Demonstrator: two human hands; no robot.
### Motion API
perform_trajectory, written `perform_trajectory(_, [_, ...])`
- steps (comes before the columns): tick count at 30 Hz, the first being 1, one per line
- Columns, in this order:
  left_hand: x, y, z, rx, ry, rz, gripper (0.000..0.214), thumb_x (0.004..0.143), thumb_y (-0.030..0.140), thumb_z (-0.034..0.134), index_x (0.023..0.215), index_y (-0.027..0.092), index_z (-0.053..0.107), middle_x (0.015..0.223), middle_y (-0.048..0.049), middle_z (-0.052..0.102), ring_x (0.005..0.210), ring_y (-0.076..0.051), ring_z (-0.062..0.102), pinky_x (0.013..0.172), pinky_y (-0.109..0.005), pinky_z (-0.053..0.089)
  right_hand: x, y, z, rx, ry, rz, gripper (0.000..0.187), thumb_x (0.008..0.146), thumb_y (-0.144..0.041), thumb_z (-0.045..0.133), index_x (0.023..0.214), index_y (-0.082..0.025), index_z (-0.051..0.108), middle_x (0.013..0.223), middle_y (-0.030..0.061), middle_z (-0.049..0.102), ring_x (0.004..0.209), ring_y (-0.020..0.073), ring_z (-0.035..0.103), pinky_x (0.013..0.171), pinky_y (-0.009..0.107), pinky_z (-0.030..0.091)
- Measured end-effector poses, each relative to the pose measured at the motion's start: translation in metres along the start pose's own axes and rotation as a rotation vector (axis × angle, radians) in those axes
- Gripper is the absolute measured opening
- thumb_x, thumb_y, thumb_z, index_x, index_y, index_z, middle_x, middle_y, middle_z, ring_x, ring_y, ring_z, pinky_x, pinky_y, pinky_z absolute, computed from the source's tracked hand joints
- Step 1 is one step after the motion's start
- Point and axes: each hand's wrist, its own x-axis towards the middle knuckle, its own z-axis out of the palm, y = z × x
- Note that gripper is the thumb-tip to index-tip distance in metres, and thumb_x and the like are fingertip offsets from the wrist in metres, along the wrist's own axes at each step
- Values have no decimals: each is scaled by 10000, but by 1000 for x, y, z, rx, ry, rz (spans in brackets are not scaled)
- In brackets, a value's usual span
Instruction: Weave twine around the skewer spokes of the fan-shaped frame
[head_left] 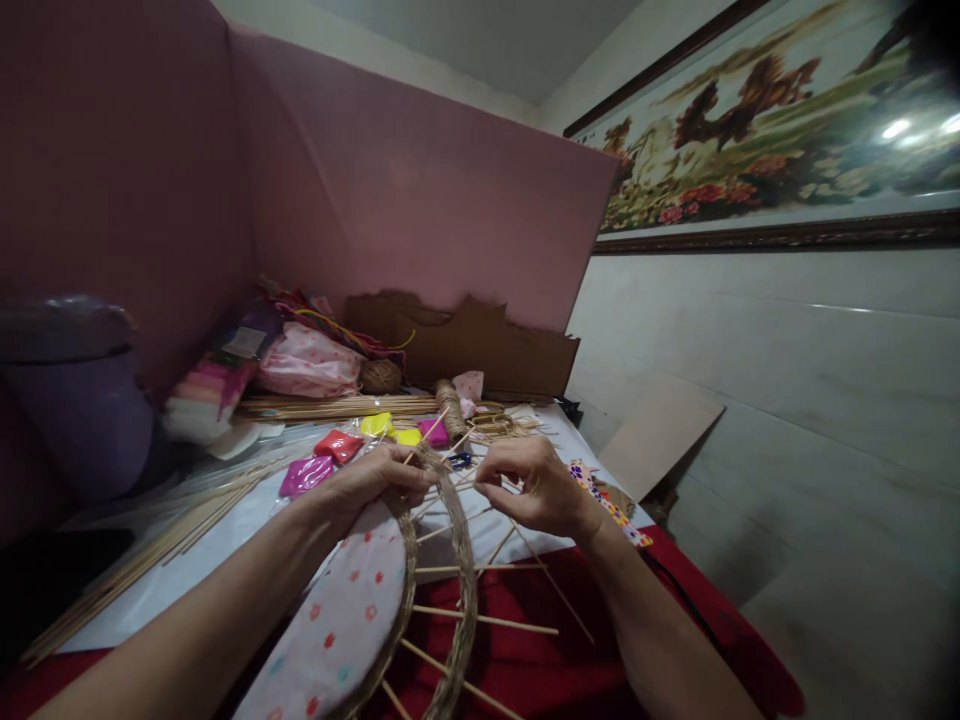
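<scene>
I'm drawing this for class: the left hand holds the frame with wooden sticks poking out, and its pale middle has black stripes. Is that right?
Not quite: the head view shows small red and blue-green marks on the pale middle, not black stripes. The left hand does hold the frame with wooden sticks poking out.

We can read no text here. At nine o'clock, the pale label [245,343] on a plastic packet [237,376] is too small for us; so are the dark marks [588,138] on the framed picture [720,130], at one o'clock.
</scene>
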Motion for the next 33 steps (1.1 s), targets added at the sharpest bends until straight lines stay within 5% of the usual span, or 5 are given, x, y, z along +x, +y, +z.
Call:
perform_trajectory(8, [0,1,-7,-82,-76,14,150,642,185,714,635,125,577,468,22,488,435,-75,448,468,-200,362,2,8,-7,281,65,99,282,853,-301,526,706,-151,714,738,53,627,686,129,552,639,256,408])
perform_trajectory(14, [-4,8,-11,-141,-106,23,96,690,173,681,677,123,600,470,2,518,497,-141,577,511,-239,465,0,29,-2,789,27,545,472,826,-502,507,676,-115,731,601,80,662,575,143,594,545,248,406])
perform_trajectory(18, [-5,10,-9,-164,-151,68,131,689,180,679,630,118,581,466,-3,507,522,-171,616,475,-225,470,-1,35,6,950,-35,721,342,712,-442,662,666,-108,720,625,65,660,551,110,570,526,219,400])
perform_trajectory(24, [-8,8,-1,-233,-185,97,100,646,123,698,643,105,600,507,20,507,439,-75,501,569,-262,525,0,31,13,927,-157,647,189,666,-278,697,588,-106,702,370,-54,416,372,35,309,390,199,200])
perform_trajectory(33, [-5,3,-4,-224,-142,57,260,662,121,690,918,91,653,591,-24,610,475,-122,586,510,-241,503,-1,24,21,938,-311,589,185,644,-217,664,490,-117,640,387,-52,431,391,47,310,402,210,202])
